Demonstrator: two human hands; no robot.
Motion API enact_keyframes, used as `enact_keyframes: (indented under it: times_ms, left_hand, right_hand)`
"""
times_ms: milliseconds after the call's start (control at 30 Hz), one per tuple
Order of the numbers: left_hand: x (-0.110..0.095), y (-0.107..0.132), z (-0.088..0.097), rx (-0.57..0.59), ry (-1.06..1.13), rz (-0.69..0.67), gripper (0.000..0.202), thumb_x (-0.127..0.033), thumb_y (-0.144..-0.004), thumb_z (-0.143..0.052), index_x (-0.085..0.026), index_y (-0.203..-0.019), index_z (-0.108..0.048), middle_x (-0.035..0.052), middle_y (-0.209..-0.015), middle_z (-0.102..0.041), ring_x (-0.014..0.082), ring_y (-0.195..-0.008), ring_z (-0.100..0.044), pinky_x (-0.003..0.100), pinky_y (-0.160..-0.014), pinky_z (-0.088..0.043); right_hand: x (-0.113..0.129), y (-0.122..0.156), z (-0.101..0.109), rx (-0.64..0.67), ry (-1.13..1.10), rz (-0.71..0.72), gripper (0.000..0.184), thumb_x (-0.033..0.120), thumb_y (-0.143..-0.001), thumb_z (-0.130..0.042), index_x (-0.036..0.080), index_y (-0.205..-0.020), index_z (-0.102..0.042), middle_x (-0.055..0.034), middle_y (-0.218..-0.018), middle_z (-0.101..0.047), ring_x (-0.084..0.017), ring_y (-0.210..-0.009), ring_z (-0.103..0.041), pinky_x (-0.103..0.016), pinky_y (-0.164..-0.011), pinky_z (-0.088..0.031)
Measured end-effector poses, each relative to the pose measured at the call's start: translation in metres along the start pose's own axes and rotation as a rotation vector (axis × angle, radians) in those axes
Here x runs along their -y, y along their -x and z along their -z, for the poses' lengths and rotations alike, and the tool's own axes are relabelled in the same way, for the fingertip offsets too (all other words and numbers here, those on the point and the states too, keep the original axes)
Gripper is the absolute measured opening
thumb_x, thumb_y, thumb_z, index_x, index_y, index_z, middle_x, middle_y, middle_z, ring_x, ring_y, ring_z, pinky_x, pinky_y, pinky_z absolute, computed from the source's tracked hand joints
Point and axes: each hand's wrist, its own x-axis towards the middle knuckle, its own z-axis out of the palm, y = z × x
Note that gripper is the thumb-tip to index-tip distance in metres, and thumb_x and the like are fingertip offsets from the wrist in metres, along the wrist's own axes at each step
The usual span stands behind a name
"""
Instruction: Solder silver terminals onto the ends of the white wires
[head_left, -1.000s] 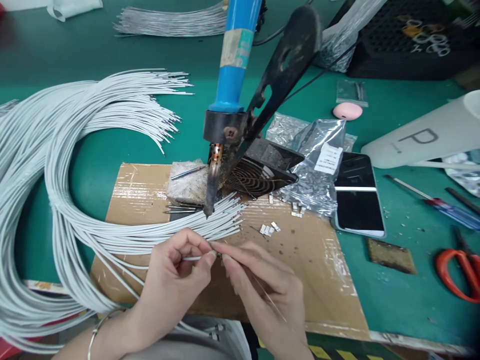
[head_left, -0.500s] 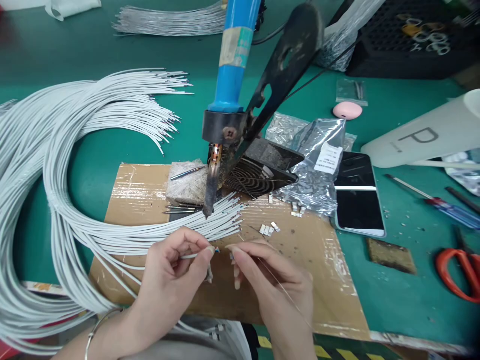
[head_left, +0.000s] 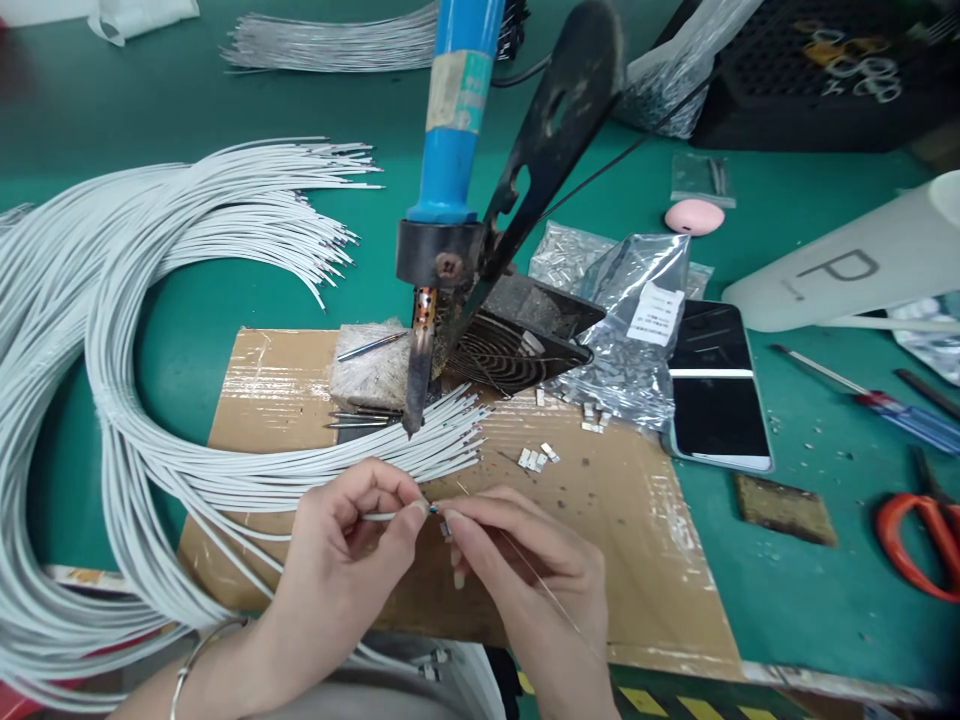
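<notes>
My left hand (head_left: 341,570) is closed in a pinch on a white cable (head_left: 377,517), close to its end. Small coloured wire ends (head_left: 433,509) poke out past the fingertips. Against those ends press the thumb and forefinger of my right hand (head_left: 532,570). A thin solder wire (head_left: 551,596) runs through that hand and sticks out above the fingers. Under its fingertips shows a small pale piece (head_left: 445,530), perhaps a connector, mostly hidden. Just above both hands, a blue-handled soldering iron (head_left: 455,170) points tip down in its black stand (head_left: 551,120).
A bundle of white cables (head_left: 112,360) curves in from the left across a cardboard sheet (head_left: 637,560). Small metal connectors (head_left: 534,460) lie right of centre. Beyond are a plastic bag (head_left: 637,350), a phone (head_left: 716,400), a screwdriver (head_left: 900,415), red-handled scissors (head_left: 896,550) and a cup (head_left: 840,260).
My right hand has moved left, closing the small gap, and its fingertips now meet the cable end. My left hand stays nearly in place. The view has shifted slightly.
</notes>
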Motion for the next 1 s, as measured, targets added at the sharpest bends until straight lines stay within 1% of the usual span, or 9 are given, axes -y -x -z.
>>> enact_keyframes:
  times_ms: [167,233,300,367,433,567,667,867,1000]
  left_hand:
    - [-0.0008,-0.0020,0.0006,0.009,0.005,0.023,0.013,-0.022,-0.088,-0.070,-0.017,-0.077,-0.067,-0.0048,-0.058,-0.056,0.0066,-0.049,-0.037,0.016,-0.047,-0.031]
    - [-0.0003,-0.0028,0.0008,0.004,0.004,0.027,0.013,-0.022,-0.087,-0.071,-0.017,-0.076,-0.067,-0.0047,-0.058,-0.056,0.0068,-0.050,-0.038,0.016,-0.047,-0.031]
    - [0.0004,-0.0031,0.0008,-0.004,-0.002,0.032,0.012,-0.022,-0.086,-0.071,-0.017,-0.076,-0.067,-0.0046,-0.058,-0.055,0.0069,-0.050,-0.038,0.016,-0.047,-0.031]
    - [0.0007,-0.0030,0.0006,-0.013,-0.004,0.031,0.012,-0.022,-0.085,-0.072,-0.016,-0.075,-0.067,-0.0046,-0.058,-0.055,0.0065,-0.049,-0.037,0.016,-0.046,-0.030]
    - [0.0006,-0.0024,0.0005,-0.015,-0.001,0.024,0.012,-0.022,-0.084,-0.072,-0.017,-0.075,-0.067,-0.0048,-0.058,-0.056,0.0061,-0.048,-0.036,0.015,-0.045,-0.029]
    - [-0.0010,-0.0009,0.0003,-0.015,-0.001,0.019,0.011,-0.020,-0.084,-0.072,-0.017,-0.075,-0.067,-0.0044,-0.058,-0.058,0.0066,-0.049,-0.040,0.015,-0.046,-0.032]
    - [-0.0016,-0.0004,0.0004,-0.012,-0.003,0.021,0.011,-0.020,-0.084,-0.072,-0.017,-0.074,-0.066,-0.0042,-0.058,-0.058,0.0070,-0.049,-0.042,0.016,-0.046,-0.033]
    - [-0.0002,-0.0020,0.0008,-0.019,-0.034,0.011,0.012,-0.019,-0.084,-0.072,-0.017,-0.073,-0.066,-0.0036,-0.057,-0.061,0.0070,-0.049,-0.044,0.015,-0.046,-0.034]
    - [0.0006,-0.0012,0.0000,-0.021,-0.026,0.007,0.012,-0.019,-0.083,-0.071,-0.017,-0.073,-0.066,-0.0039,-0.058,-0.062,0.0068,-0.049,-0.046,0.015,-0.047,-0.035]
  right_hand:
    - [0.0009,0.0011,-0.0013,-0.027,0.095,0.100,0.023,0.012,-0.090,-0.074,0.029,-0.099,-0.086,-0.0006,-0.072,-0.071,-0.010,-0.053,-0.061,-0.019,-0.047,-0.050]
    - [0.0002,0.0016,-0.0007,-0.017,0.169,0.203,0.029,0.007,-0.089,-0.072,0.029,-0.103,-0.085,-0.0005,-0.075,-0.071,-0.011,-0.058,-0.063,-0.021,-0.051,-0.053]
    - [-0.0013,0.0022,0.0011,-0.011,0.252,0.328,0.036,0.001,-0.088,-0.070,0.028,-0.108,-0.082,-0.0011,-0.081,-0.073,-0.013,-0.066,-0.066,-0.024,-0.059,-0.056]
    - [-0.0029,0.0028,0.0032,-0.028,0.299,0.399,0.039,-0.003,-0.086,-0.070,0.026,-0.110,-0.080,-0.0014,-0.087,-0.074,-0.014,-0.073,-0.067,-0.026,-0.066,-0.058]
    - [-0.0039,0.0032,0.0042,-0.036,0.294,0.378,0.038,-0.003,-0.087,-0.070,0.027,-0.108,-0.080,-0.0006,-0.087,-0.074,-0.013,-0.073,-0.067,-0.025,-0.066,-0.058]
    - [-0.0028,0.0031,0.0014,-0.029,0.207,0.251,0.033,0.003,-0.089,-0.071,0.030,-0.104,-0.084,0.0010,-0.077,-0.073,-0.010,-0.060,-0.064,-0.020,-0.053,-0.054]
    - [-0.0006,0.0026,-0.0016,-0.055,0.144,0.200,0.029,0.006,-0.088,-0.073,0.030,-0.100,-0.085,0.0004,-0.074,-0.072,-0.010,-0.055,-0.062,-0.020,-0.050,-0.053]
    - [0.0021,0.0010,-0.0007,-0.030,0.180,0.227,0.029,0.006,-0.088,-0.072,0.028,-0.101,-0.085,-0.0006,-0.071,-0.072,-0.012,-0.056,-0.063,-0.022,-0.050,-0.054]
    - [0.0012,0.0011,-0.0003,-0.033,0.163,0.207,0.028,0.006,-0.088,-0.072,0.028,-0.100,-0.085,-0.0002,-0.072,-0.071,-0.012,-0.055,-0.063,-0.021,-0.050,-0.054]
